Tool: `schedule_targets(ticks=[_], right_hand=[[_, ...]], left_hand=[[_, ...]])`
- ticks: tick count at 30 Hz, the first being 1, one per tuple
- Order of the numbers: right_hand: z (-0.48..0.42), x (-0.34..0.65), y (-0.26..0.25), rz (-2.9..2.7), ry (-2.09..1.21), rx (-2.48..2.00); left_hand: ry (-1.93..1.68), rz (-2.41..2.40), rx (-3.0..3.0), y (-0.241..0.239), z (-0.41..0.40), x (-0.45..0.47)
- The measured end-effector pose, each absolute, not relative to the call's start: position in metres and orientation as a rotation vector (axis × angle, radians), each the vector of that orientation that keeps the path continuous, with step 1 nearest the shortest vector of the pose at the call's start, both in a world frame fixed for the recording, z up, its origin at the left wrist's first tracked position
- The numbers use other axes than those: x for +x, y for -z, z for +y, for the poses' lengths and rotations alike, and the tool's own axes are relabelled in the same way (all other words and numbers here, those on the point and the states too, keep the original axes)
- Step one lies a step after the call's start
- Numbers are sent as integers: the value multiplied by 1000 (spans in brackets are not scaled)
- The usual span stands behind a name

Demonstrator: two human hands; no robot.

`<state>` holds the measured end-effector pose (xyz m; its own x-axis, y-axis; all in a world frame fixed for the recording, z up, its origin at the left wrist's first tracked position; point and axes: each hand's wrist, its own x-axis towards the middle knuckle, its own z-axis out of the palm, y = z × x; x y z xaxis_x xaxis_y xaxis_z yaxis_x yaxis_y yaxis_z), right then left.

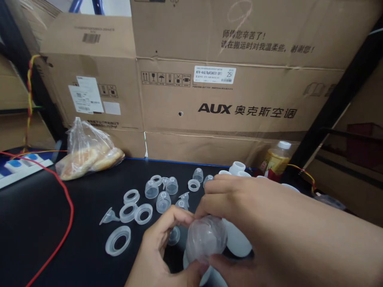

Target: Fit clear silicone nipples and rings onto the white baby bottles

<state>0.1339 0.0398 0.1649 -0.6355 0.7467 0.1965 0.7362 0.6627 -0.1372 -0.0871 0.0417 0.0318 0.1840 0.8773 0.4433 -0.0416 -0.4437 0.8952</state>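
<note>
Between my two hands is a translucent, dome-shaped baby bottle cap (207, 237). My left hand (161, 251) grips it from the left, with thumb and forefinger curled against its side. From the right, my right hand (245, 203) closes over its upper edge, and the thumb presses low on it. Whatever sits inside or under the cap is mostly hidden. A pale, smooth rounded piece (237, 239) shows just behind and below it. Beyond my left hand lie clear caps (163, 202), screw rings (143, 214) and a silicone nipple (110, 216).
Several white bottle pieces (237, 167) stand behind my right hand, near a drink bottle (277, 159). Bread in a plastic bag (89, 155) lies at the back left. A red wire (70, 203) crosses the black table (80, 243). Large cardboard (167, 103) walls the back.
</note>
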Motion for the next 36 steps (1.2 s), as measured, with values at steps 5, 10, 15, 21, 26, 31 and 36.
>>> schedule_targets(ticks=[5, 10, 15, 21, 26, 31, 36], right_hand=[[34, 122, -194, -2623, -198, -1251], [36, 122, -193, -2615, -239, -1267], [39, 123, -190, -2594, -228, -1326], [39, 128, -190, -2604, -243, -1291], [41, 130, -190, -2613, -270, -1286], [42, 127, -194, -2633, -257, -1326], [40, 126, -197, -2643, -268, -1329]], left_hand=[[-1361, 714, 1627, -33, 42, -85], [-1399, 784, 1569, -35, 36, -80], [-1396, 865, 1444, -40, 30, -75], [-1412, 863, 1368, -39, 29, -73], [-1402, 865, 1372, -41, 27, -73], [-1349, 860, 1388, -41, 29, -76], [-1340, 834, 1403, -36, 33, -78]])
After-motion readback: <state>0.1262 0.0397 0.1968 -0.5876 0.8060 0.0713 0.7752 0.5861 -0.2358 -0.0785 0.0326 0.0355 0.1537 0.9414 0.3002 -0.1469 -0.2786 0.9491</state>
